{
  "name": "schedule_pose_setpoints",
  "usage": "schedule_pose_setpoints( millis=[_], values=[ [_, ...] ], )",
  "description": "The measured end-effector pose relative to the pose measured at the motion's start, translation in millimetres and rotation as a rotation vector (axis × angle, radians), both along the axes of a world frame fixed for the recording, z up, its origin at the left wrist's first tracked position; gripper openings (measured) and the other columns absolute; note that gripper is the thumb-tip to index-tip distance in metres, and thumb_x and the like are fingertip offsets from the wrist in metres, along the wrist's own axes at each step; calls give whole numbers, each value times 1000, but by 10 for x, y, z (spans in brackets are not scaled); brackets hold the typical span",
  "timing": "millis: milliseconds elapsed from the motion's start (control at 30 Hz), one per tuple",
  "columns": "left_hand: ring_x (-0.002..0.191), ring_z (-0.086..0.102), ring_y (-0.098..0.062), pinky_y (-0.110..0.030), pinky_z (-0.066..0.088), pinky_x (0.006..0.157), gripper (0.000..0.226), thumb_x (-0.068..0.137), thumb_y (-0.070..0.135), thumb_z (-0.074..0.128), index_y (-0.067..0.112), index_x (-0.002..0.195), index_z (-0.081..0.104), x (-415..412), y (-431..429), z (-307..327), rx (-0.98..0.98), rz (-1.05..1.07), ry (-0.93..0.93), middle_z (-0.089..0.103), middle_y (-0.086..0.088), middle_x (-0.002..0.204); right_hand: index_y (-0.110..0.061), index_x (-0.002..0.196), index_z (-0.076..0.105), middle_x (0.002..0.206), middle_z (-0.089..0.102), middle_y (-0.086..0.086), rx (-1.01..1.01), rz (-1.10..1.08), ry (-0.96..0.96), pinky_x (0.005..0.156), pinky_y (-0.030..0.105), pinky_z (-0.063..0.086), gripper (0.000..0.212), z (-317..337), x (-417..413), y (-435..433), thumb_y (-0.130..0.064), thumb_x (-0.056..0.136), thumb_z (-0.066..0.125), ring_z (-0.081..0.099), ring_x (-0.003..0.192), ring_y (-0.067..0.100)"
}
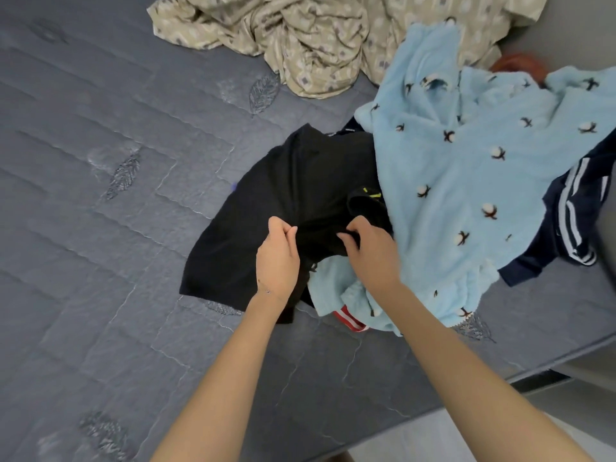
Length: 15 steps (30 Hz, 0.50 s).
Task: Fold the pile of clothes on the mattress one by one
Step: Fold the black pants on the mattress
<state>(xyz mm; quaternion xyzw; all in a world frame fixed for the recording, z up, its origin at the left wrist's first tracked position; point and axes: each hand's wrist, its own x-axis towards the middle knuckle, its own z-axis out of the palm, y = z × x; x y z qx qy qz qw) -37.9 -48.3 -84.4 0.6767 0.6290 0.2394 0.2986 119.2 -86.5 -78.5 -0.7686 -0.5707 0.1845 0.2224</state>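
A black garment lies spread on the grey quilted mattress, partly under the clothes pile. My left hand pinches a fold of its cloth near the middle. My right hand grips the same black cloth a little to the right, fingers curled into it. A light blue fleece garment with small flower prints covers the pile on the right. Beneath it show a navy piece with white stripes and a red-and-white striped edge.
A beige patterned sheet is bunched at the far side of the mattress. The mattress edge runs along the lower right, with pale floor below it. Bare mattress stretches to the left.
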Motion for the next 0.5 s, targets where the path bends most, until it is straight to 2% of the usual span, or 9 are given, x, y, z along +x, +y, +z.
schedule_pose_setpoints(
  millis=[133, 267, 400, 500],
  values=[
    [54, 43, -11, -21, 30, 51, 17, 101, 20, 45, 11, 89, 37, -276, 43, 430, 8, 82, -131, 48, 2, 67, -6, 89, 57, 62, 55, 3, 86, -22, 75, 57, 35, 42, 21, 471, -428, 72, -27, 95, 60, 52, 58, 21],
    [51, 41, -5, -12, 36, 49, 17, 102, 19, 45, 11, 88, 38, -761, 70, 901, 74, 125, -242, 44, 8, 62, -11, 92, 53, 73, 54, -3, 136, -76, 193, 63, 27, 33, 20, 951, -1058, 152, -30, 97, 55, 52, 67, 18],
    [52, 46, -2, -15, 33, 50, 18, 101, 18, 46, 11, 87, 38, -1508, 24, 1240, 136, 142, -323, 43, 9, 61, -17, 88, 47, 77, 55, -5, 162, -87, 255, 65, 27, 34, 19, 1338, -1864, 90, -33, 97, 54, 51, 71, 14],
    [52, 47, 1, -18, 31, 53, 17, 101, 17, 47, 10, 87, 40, -2231, -63, 1403, 164, 155, -344, 42, 9, 58, -16, 87, 47, 73, 57, -3, 175, -108, 298, 62, 29, 36, 23, 1510, -2551, 2, -35, 97, 54, 50, 65, 15]
  ],
)
